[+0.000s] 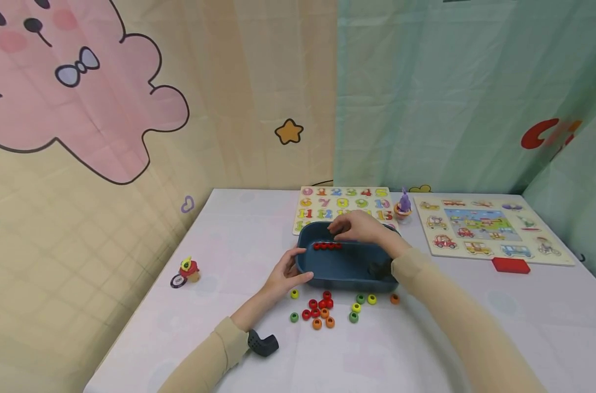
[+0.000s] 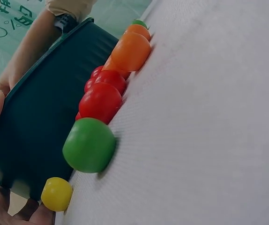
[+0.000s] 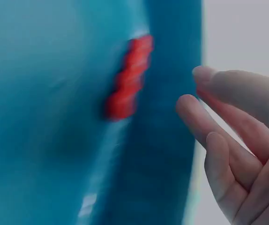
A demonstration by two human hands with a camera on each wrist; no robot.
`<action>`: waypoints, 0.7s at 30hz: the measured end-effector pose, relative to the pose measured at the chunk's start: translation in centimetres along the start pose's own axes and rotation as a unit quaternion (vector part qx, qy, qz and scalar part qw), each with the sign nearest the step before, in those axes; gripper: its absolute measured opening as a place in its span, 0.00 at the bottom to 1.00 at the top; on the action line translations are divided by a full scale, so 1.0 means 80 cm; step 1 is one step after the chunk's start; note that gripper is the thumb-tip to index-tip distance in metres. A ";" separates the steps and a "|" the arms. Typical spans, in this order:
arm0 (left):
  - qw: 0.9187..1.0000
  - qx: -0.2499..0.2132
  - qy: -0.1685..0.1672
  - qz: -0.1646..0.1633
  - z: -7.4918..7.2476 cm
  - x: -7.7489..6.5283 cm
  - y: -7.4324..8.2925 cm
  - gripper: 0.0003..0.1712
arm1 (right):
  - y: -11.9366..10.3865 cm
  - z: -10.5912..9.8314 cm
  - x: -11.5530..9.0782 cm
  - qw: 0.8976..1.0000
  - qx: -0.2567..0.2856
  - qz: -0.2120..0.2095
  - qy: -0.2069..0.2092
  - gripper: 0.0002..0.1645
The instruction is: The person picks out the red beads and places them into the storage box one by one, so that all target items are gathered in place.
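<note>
The tray is showing dark blue, and the row of beads inside it is showing solid red. The loose beads are mixing red, orange, yellow and green on the white worktop. The sleeves are showing plain beige. The number board is carrying multicoloured numerals on cream. The backdrop is pairing tan stripes with green, plus a pink cartoon animal.

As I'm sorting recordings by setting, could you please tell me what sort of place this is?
Probably a children's play or learning corner: a number board and a vehicle picture board lie on the table, with cartoon-printed cloth hanging behind.
</note>
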State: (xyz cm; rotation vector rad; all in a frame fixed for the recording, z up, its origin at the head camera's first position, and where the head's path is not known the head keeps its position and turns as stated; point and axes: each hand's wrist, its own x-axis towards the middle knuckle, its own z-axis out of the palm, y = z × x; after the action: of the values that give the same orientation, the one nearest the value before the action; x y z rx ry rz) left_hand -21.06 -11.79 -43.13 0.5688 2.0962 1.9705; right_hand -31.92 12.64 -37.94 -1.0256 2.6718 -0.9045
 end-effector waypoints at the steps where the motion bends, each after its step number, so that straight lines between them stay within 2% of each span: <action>1: 1.000 -0.002 -0.001 0.000 0.000 0.000 0.000 0.37 | -0.007 -0.005 -0.003 1.000 0.017 -0.010 0.009 0.19; 5: 1.000 -0.007 -0.003 -0.002 0.000 0.000 0.000 0.36 | -0.039 -0.017 -0.021 0.995 0.070 -0.061 0.026 0.20; 9: 1.000 -0.003 0.003 -0.007 -0.001 0.000 -0.001 0.35 | -0.066 -0.009 -0.049 0.989 0.102 -0.110 0.010 0.19; 12: 1.000 0.004 0.004 -0.005 -0.001 -0.001 -0.001 0.35 | -0.080 0.011 -0.070 0.984 0.106 -0.145 -0.008 0.17; 16: 1.000 0.015 0.002 0.006 -0.001 -0.001 -0.001 0.36 | -0.091 0.044 -0.096 0.978 0.125 -0.165 -0.030 0.15; 21: 1.000 0.016 -0.004 0.011 -0.001 0.001 -0.001 0.36 | -0.088 0.086 -0.116 0.980 0.118 -0.159 -0.006 0.14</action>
State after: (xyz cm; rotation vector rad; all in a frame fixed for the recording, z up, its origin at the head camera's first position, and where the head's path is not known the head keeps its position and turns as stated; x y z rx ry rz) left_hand -21.15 -11.87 -43.21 0.6064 2.1280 1.9464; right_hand -18.65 11.16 -40.16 -1.4139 2.3535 -1.2308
